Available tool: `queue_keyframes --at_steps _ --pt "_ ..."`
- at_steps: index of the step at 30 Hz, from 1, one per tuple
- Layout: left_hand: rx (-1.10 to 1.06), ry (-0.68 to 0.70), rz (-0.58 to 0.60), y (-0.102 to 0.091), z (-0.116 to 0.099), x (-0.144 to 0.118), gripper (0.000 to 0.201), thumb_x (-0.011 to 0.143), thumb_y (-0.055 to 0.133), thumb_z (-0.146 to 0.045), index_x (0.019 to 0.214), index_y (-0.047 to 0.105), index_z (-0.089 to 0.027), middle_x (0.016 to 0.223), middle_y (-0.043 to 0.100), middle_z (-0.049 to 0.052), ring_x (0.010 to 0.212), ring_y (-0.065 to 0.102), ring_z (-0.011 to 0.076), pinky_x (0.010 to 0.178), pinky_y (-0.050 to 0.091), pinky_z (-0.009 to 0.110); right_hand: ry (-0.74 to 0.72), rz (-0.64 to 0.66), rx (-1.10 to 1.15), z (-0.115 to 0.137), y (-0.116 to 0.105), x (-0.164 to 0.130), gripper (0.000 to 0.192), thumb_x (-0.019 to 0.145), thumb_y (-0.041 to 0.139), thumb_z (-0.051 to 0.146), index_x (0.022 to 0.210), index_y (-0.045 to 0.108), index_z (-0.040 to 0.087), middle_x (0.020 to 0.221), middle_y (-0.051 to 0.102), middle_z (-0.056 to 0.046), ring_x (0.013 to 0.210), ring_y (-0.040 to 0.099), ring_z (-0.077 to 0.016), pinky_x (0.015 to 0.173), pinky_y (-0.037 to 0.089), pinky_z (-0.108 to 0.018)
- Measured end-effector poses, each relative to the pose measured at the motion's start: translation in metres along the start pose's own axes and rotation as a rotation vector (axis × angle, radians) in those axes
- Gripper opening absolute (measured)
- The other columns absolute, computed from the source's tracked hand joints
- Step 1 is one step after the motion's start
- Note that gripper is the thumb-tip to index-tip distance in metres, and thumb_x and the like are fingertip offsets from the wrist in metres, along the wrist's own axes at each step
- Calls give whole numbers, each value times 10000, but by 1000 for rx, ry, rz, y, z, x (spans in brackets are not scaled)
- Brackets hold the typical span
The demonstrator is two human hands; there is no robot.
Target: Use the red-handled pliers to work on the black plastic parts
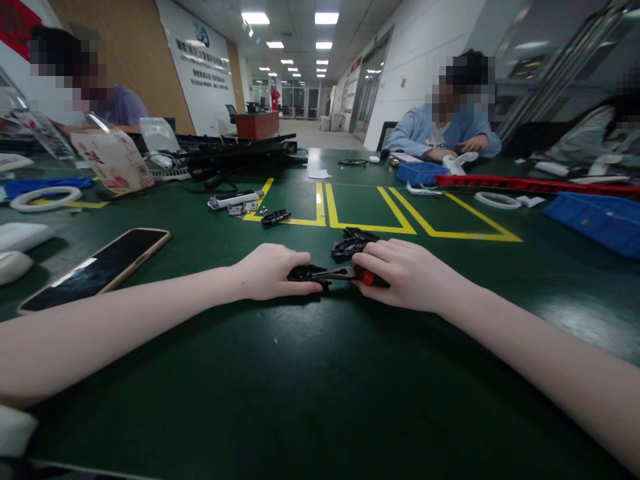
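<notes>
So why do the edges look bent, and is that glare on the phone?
Head view: the wide lens bows the forearms and table edges; ceiling lights glare on the phone screen and glossy mat at right; the left hand and right hand look sharp; the far hall is softer.
</notes>
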State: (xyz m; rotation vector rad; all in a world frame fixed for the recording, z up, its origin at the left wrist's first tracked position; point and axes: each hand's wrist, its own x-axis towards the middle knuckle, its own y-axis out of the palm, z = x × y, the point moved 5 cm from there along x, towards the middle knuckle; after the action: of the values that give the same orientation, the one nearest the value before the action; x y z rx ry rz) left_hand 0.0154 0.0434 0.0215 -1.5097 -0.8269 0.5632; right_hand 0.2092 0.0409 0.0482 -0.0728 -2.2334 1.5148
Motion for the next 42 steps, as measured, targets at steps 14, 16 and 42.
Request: queue_keyframes --at_steps 14,16,42 --pt "-15 0 4 0 0 0 467 927 493 -633 850 590 -183 704 606 13 630 540 168 547 292 252 160 32 158 3 5 0 189 888 595 309 964 660 149 869 692 -82 731 638 -206 635 493 -320" --pt "-19 -7 5 0 1 0 467 929 491 -632 852 592 -183 707 607 13 633 541 168 550 295 252 164 32 164 4 6 1 189 888 593 308 965 661 149 875 695 -85 731 639 -204 630 490 -316" --pt "-8 0 -1 0 0 1 493 928 475 -645 849 616 -180 691 618 22 620 551 171 537 294 249 157 49 153 0 6 1 203 888 593 311 989 659 148 903 707 -99 766 661 -219 669 513 -332"
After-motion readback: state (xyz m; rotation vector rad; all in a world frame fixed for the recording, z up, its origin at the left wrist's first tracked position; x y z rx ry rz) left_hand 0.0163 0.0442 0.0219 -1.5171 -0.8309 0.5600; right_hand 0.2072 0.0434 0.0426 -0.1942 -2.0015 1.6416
